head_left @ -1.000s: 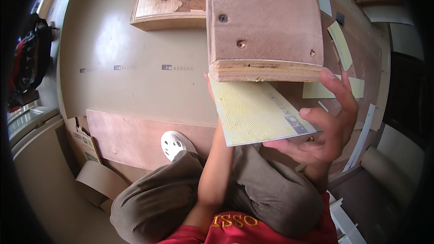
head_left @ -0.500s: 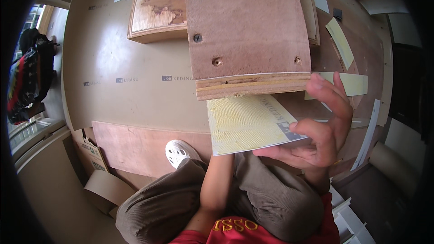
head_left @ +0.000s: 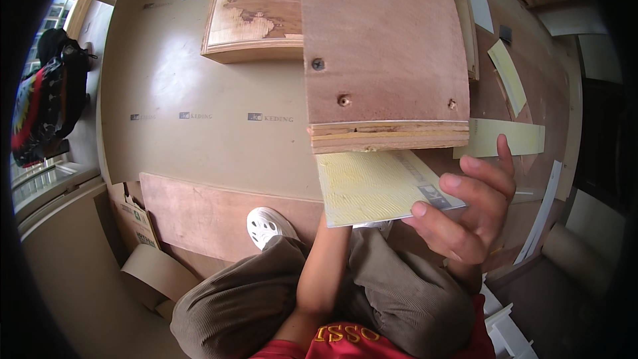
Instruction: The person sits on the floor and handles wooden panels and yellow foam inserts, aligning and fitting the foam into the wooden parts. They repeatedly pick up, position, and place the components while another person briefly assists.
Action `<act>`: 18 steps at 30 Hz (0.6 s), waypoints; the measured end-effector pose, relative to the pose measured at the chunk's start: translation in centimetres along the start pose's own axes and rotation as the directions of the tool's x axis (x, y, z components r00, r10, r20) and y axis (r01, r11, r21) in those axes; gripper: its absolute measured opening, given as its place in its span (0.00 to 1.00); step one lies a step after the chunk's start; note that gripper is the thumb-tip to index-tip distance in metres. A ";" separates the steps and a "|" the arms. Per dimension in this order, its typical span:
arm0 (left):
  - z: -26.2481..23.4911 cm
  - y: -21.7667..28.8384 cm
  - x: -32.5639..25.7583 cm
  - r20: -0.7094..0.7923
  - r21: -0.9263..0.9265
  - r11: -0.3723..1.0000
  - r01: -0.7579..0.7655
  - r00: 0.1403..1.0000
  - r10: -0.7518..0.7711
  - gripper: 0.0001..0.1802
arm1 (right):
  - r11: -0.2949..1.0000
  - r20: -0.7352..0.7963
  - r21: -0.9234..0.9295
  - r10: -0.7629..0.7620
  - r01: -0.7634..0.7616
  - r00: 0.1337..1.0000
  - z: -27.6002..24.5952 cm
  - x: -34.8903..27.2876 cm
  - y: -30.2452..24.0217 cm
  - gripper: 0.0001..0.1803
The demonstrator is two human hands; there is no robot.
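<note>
Yellow ridged sheet (head_left: 369,189) pinched at its right corner by the right hand (head_left: 465,216), lying just below the plywood panel (head_left: 382,46) edge; left hand hidden beneath that sheet, grip cannot be told; white shoe (head_left: 266,226) lower left of the panel.

Pale yellow ribbed sheet (head_left: 372,186), reddish-brown board (head_left: 382,40)

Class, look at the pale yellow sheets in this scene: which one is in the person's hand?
The ridged yellow sheet under the plywood board's edge, pinched by the right hand. The other yellow strips lie untouched on the floor.
</note>
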State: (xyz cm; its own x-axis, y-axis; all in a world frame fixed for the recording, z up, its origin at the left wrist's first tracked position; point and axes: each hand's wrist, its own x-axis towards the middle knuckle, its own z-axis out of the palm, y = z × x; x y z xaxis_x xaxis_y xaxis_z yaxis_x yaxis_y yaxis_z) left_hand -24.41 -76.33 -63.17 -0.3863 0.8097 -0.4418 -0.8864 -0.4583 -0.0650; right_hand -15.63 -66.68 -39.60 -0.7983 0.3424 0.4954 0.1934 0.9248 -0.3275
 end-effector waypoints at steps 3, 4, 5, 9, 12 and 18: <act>0.1 0.1 0.6 -0.008 -0.014 1.000 -0.023 1.000 0.023 0.40 | 1.000 0.015 0.007 -0.005 0.005 1.000 -0.1 0.2 -0.1 0.12; 0.2 0.2 0.8 -0.009 -0.020 0.999 -0.029 1.000 0.029 0.40 | 1.000 0.009 0.010 -0.013 0.013 1.000 0.0 0.1 -0.1 0.12; 0.1 0.2 1.1 -0.011 -0.021 0.999 -0.032 0.999 0.031 0.40 | 1.000 0.004 0.012 -0.020 0.020 1.000 0.1 0.0 -0.1 0.12; 0.1 0.4 1.6 -0.018 -0.041 0.999 -0.035 0.999 0.035 0.40 | 0.999 0.033 0.024 -0.038 0.037 0.999 0.0 0.1 0.0 0.12; 0.1 0.6 1.7 -0.019 -0.043 0.998 -0.043 0.999 0.042 0.40 | 0.998 0.034 0.045 -0.050 0.049 0.998 0.2 0.2 0.2 0.13; 0.1 0.7 1.8 -0.016 -0.040 0.998 -0.050 0.999 0.050 0.39 | 0.995 0.038 0.092 -0.042 0.038 0.998 0.3 0.2 0.3 0.14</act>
State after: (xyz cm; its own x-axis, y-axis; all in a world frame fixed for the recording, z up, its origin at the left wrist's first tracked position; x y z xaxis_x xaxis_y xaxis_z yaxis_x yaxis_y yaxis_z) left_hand -25.73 -75.14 -63.96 -0.4259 0.7800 -0.4585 -0.8550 -0.5127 -0.0781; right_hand -15.89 -66.39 -39.89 -0.8269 0.2967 0.4776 0.1095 0.9182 -0.3808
